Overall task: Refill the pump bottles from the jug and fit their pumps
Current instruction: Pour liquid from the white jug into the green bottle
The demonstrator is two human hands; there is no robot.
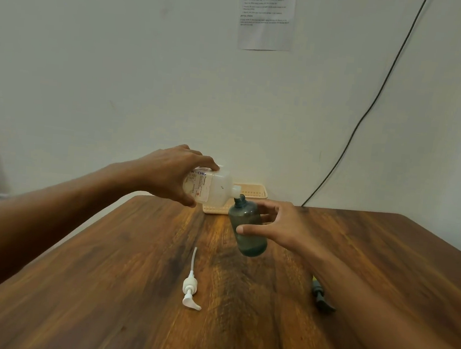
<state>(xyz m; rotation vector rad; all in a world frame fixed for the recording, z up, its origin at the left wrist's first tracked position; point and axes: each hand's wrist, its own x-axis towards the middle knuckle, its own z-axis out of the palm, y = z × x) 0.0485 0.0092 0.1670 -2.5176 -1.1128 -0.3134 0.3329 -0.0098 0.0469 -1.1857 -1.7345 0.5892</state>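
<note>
pump bottle (250,243), held tilted at mid-counter (128,291) by the right grip (283,227), has little liquid; left grip (173,174) tips the jug (219,186) at its mouth. white pump (190,288) and dark pump (321,298) lie unfitted.

My bench (136,263) is glossy dark wood; jug (217,187) is cloudy plastic, bottle (249,232) translucent smoky plastic.

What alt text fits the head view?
A left hand tips a white jug, spout at the open neck of a tilted blue-green bottle gripped by the right hand, above a wooden table. A white pump lies on the table; a dark pump shows partly behind the right forearm.
</note>
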